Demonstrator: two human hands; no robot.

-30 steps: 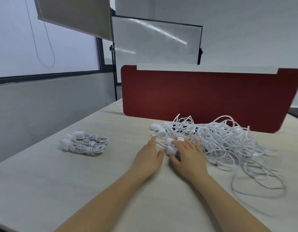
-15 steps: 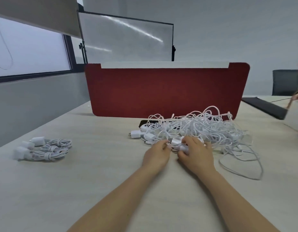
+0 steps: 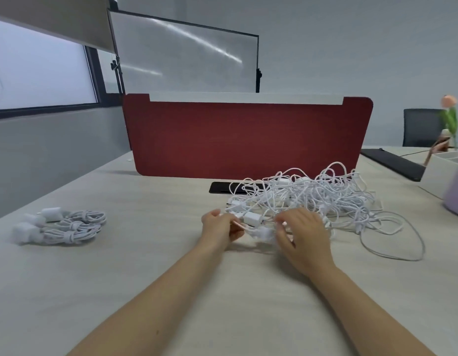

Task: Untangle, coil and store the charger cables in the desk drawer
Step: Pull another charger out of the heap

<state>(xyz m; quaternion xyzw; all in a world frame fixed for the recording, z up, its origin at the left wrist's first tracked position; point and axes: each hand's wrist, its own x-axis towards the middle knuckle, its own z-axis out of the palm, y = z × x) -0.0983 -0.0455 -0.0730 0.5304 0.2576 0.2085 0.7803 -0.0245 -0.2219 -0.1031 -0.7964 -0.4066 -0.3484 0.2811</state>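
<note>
Tangled heap of white charger cables (image 3: 317, 196) on the pale wood-grain table (image 3: 145, 273), right of centre, before the dark red partition panel (image 3: 248, 137). At its near edge the left hand (image 3: 217, 229) pinches a cable and the right hand (image 3: 305, 237) curls round strands. Coiled white cable bundles (image 3: 63, 226) lie well apart, far left, with bare tabletop between.

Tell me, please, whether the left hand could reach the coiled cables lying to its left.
Probably yes: only bare table lies between the left hand and the coiled cables. It pinches a strand of the tangled cables, so it must let go first.
</note>
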